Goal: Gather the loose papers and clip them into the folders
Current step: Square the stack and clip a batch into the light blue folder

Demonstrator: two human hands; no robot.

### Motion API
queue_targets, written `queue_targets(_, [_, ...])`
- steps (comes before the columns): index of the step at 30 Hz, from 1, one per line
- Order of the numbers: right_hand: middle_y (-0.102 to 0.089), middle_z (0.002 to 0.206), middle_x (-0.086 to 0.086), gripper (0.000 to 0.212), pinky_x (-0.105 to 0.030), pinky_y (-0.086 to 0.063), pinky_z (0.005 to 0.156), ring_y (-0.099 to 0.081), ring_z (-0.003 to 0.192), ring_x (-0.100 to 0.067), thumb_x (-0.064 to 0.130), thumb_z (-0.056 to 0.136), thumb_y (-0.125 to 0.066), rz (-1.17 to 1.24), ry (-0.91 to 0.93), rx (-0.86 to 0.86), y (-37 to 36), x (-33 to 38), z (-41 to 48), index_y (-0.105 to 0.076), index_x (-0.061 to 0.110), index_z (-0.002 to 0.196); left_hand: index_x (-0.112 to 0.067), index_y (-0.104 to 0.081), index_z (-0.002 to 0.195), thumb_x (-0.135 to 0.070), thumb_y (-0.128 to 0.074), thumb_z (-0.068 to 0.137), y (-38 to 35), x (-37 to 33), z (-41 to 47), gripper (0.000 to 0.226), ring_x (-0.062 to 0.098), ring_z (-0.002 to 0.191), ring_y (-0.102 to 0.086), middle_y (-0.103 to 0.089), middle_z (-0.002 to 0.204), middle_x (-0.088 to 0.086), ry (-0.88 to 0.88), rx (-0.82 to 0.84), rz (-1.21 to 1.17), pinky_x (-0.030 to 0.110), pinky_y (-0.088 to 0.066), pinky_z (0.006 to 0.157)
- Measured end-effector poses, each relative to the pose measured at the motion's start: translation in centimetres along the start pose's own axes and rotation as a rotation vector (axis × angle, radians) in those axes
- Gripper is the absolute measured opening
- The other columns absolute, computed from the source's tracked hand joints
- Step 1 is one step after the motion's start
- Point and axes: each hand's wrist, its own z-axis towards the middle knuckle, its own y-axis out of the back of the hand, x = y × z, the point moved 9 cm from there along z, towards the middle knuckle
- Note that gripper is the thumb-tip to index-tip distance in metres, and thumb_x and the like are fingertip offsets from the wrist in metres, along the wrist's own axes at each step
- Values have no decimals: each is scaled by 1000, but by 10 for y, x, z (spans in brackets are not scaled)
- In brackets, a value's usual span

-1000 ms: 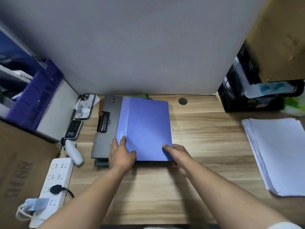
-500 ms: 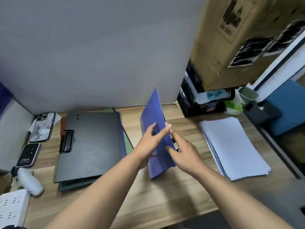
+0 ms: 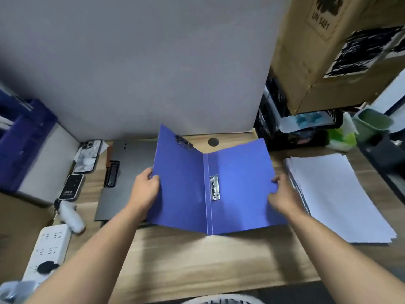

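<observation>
A blue folder [image 3: 238, 185] lies spread open at the middle of the wooden desk, with a metal clip [image 3: 214, 187] beside its spine and a second clip [image 3: 183, 141] at the top of its left cover. My left hand [image 3: 146, 189] grips the left cover's outer edge, holding it tilted up. My right hand [image 3: 282, 194] holds the right cover's outer edge. A stack of loose white papers [image 3: 335, 198] lies just right of the folder. A dark grey folder [image 3: 125, 178] with a black clip lies left, partly under the blue one.
Two phones [image 3: 87, 155] and a white power strip [image 3: 47, 249] sit along the left edge. A white fluffy key charm [image 3: 70, 216] lies near them. Black trays [image 3: 291, 126] and a cardboard box [image 3: 328, 51] crowd the back right. A grey wall panel stands behind the desk.
The blue folder was lifted off the grey folder stack, brought right standing on edge, and now lies opened wide with one hand on each cover.
</observation>
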Motion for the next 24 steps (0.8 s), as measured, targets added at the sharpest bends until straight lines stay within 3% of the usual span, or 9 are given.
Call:
queue_targets(4, [-58,102,-10,48,-35,-42,70,-56,84,-33,5,86,-55,-82,-83,102,-32,-43,3,-39,22,129,-12,-43,140,-4,-51,94,25,62,12,48,36,103,-59,-63,113,14,155,-76,334,39,-46,83])
queue_targets(7, [-50,131,-12,59,-37,-48,83,-56,109,-35,7,85,-59,-89,-55,136,-51,-55,-3,-37,23,138,-16,-35,149,-10,-64,88,22,84,14,68,41,133,-45,-44,145,22,226,-126,655,50,-41,104])
queue_targets(10, [-37,140,-11,57,-38,-46,103,-45,131,-31,14,85,-60,-141,-35,150,-55,-58,-11,-45,23,140,-20,-35,153,-14,-67,88,-21,64,13,73,35,148,-28,-26,161,18,76,-119,761,50,-32,114])
queue_targets(12, [-40,138,-10,51,-36,-43,107,-45,132,-28,17,85,-61,-108,11,146,-48,-58,-14,-53,21,136,-19,-46,149,-14,-64,90,-77,40,7,62,33,148,-31,-31,159,15,-117,-24,693,48,-32,116])
queue_targets(15, [-44,130,-7,42,-35,-46,99,-52,121,-24,15,88,-60,-12,27,59,-6,-81,-5,-59,22,129,-20,-61,138,-14,-63,92,-194,-5,-32,46,25,136,-48,-47,146,5,-366,302,519,33,-39,110])
queue_targets(18, [-44,126,-4,35,-32,-45,91,-53,119,-26,13,89,-61,53,-29,-77,49,-120,13,-61,23,123,-17,-56,144,-14,-59,96,-289,-36,-84,48,20,135,-52,-49,147,3,-508,614,495,19,-34,104])
queue_targets(22, [-46,132,-13,37,-35,-43,97,-47,128,-30,12,89,-61,75,-151,-200,119,-194,51,-60,18,125,-16,-38,154,-16,-53,96,-384,-56,-123,60,26,139,-48,-45,154,6,-584,756,599,33,-44,106])
queue_targets(24, [-47,135,-15,42,-37,-42,100,-42,133,-31,16,89,-62,65,-206,-182,141,-228,73,-58,15,131,-16,-27,159,-16,-50,96,-421,-57,-128,67,24,145,-42,-32,164,4,-567,773,656,38,-48,104])
